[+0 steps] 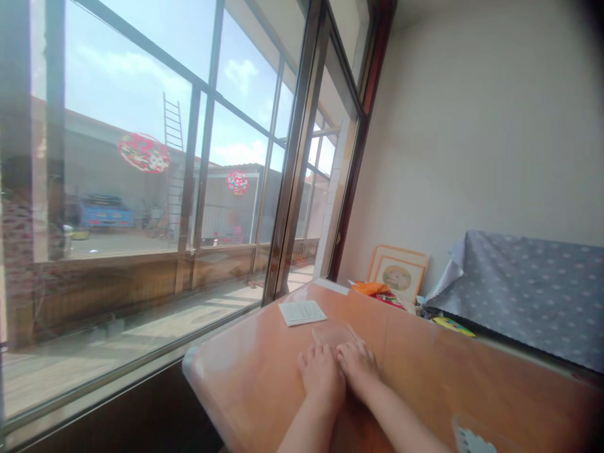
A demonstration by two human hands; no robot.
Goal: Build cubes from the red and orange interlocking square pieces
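A flat, see-through plastic piece [333, 333] lies on the brown table [264, 371], its near part covered by my hands. My left hand [323, 372] has its fingers bent over the near left edge of this plastic. Close against it on the right, my right hand [358, 368] curls its fingers onto the same piece. My fingertips are partly hidden, and the plastic's exact kind is unclear. Just beyond lies a white printed paper [302, 313].
At the lower right sits clear plastic with white pieces [474, 440]. A tall glass window [141, 207] runs along the left. Behind the table are an orange cloth [372, 288], a framed picture [397, 277] and a grey dotted cloth [523, 289] over something bulky.
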